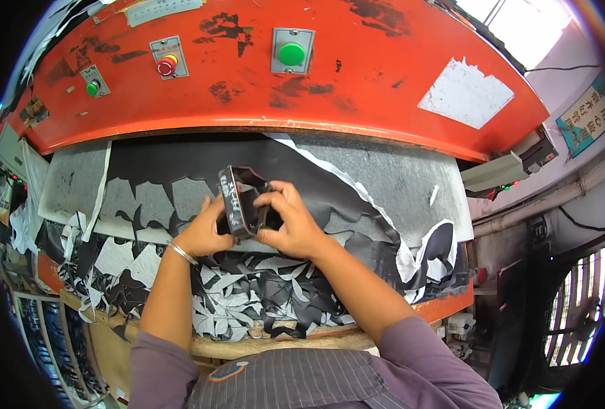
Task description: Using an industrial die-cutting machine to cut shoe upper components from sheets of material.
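Note:
Both my hands hold a dark metal cutting die (233,203), tilted up on its side above the press bed. Its outer wall carries pale markings, and openings show between its bars. My left hand (206,228) grips its lower left edge, with the fingertips partly hidden behind it. On the other side, my right hand (290,221) has its thumb and fingers closed on the die's right part. Beneath lies a black leather-like sheet (180,153) with a white torn edge. Cut-out gaps along its near side show the grey bed (411,184).
An orange-red press beam (357,102) spans the far side, bearing a large green button (291,54), a red knob (167,65) and a small green button (92,88). Black and white scraps (248,300) pile along the near edge. A white plastic bag (26,211) hangs at left.

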